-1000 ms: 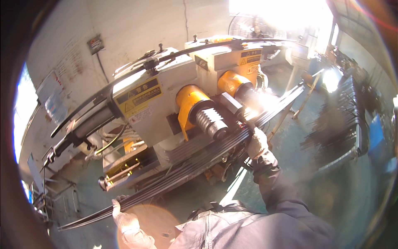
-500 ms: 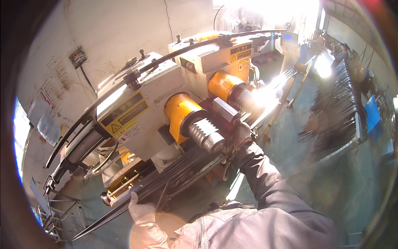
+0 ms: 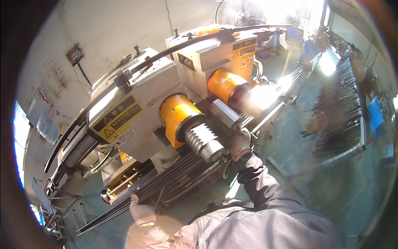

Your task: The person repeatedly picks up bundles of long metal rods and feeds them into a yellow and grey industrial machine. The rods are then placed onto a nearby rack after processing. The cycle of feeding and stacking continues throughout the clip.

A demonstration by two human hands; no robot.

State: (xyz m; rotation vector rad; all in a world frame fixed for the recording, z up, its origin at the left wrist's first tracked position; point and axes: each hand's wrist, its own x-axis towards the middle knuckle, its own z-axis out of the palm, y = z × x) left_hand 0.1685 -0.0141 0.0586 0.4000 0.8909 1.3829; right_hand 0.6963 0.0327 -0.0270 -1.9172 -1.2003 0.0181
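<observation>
Long thin dark metal rods [image 3: 174, 174] run slantwise along the front of a grey machine. At their left part is my gloved left hand [image 3: 143, 211], its thumb raised against the rods' near edge; its other fingers are hidden. My gloved right hand [image 3: 240, 143] is farther right, just below the end of a grey metal block [image 3: 226, 113]. Its fingers are curled there, and what they hold is hidden. Between the hands a ribbed metal cylinder [image 3: 203, 139] juts from a yellow housing [image 3: 178, 110].
A second yellow housing [image 3: 226, 85] sits farther right, beside strong glare. A curved black hose [image 3: 182, 45] arches over the machine. On the right, a rack [image 3: 360, 139] carries many dark rods. A small screen box [image 3: 294, 35] and a fan [image 3: 238, 14] stand behind.
The view has shifted slightly, and the rods by the machine show more spread apart. My right hand is a little lower and shows more clearly. My left hand stays at the rods.
</observation>
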